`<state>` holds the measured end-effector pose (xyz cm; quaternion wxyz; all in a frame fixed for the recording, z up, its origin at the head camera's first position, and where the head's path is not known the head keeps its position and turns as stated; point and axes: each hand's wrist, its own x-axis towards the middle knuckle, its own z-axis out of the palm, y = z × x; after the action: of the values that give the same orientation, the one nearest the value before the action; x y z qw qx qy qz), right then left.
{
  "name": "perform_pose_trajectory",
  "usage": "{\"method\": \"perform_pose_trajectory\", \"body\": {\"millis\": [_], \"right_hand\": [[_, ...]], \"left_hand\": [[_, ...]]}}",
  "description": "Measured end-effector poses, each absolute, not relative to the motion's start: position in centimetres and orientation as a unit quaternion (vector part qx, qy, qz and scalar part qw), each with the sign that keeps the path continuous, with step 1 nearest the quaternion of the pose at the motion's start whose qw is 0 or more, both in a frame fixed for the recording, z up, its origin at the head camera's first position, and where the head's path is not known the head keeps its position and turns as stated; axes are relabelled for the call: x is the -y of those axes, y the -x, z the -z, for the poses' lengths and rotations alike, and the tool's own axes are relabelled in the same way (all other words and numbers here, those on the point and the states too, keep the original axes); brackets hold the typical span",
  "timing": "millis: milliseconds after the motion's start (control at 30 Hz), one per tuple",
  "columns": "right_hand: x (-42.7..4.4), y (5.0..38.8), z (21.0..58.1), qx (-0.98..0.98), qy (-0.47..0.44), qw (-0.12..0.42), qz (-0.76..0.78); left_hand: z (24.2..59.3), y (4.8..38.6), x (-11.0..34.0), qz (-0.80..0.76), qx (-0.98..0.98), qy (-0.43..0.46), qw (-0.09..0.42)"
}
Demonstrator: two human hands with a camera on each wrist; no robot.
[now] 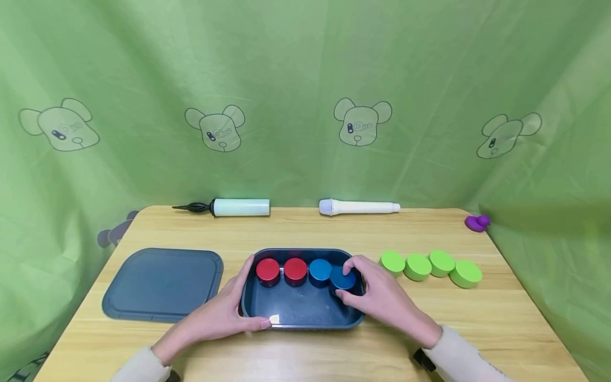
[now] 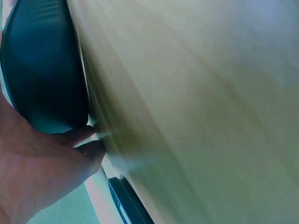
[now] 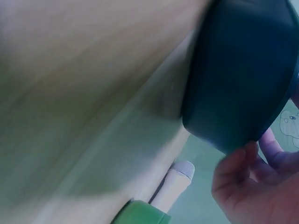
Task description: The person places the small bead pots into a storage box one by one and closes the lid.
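Note:
A dark blue rectangular container [image 1: 300, 310] stands on the table in the head view. My left hand [image 1: 223, 317] holds it at the left end, thumb along the front rim and fingers at the left side. Inside, at the right, my right hand [image 1: 384, 297] pinches a dark blue round block [image 1: 342, 281] between thumb and fingers. Beside that sits another blue block [image 1: 320, 270], then two red ones [image 1: 268, 270] toward the left, all along the back wall. The container's outside [image 3: 243, 70] hides the pinched block in the right wrist view.
A dark flat lid [image 1: 162, 284] lies left of the container. Several green round blocks [image 1: 417, 266] stand to its right. Along the back edge are a pump with a black nozzle [image 1: 241, 207] and a white microphone [image 1: 360, 207]. A purple knobbed piece [image 1: 477, 223] sits at the far right corner.

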<state>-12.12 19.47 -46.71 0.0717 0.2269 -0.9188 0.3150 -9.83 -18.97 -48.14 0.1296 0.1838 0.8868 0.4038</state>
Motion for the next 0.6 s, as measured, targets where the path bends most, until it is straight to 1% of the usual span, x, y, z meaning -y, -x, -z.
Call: {"method": "perform_pose_trajectory", "body": {"millis": [200,467,600], "right_hand": [[-19.3,12.2,46.8,0.924,-0.245,0.061,-0.287],[-18.8,12.5,46.4,0.934,-0.236,0.020,-0.268],[-18.4,12.6,46.4,0.934,-0.239,0.025,-0.265]], "left_hand": [[48.2,10.0,18.9,-0.412,-0.883,-0.187,0.127],[48.2,10.0,19.1,-0.418,-0.880,-0.185,0.130],[48.3,9.9,19.1,-0.414,-0.881,-0.187,0.128]]}}
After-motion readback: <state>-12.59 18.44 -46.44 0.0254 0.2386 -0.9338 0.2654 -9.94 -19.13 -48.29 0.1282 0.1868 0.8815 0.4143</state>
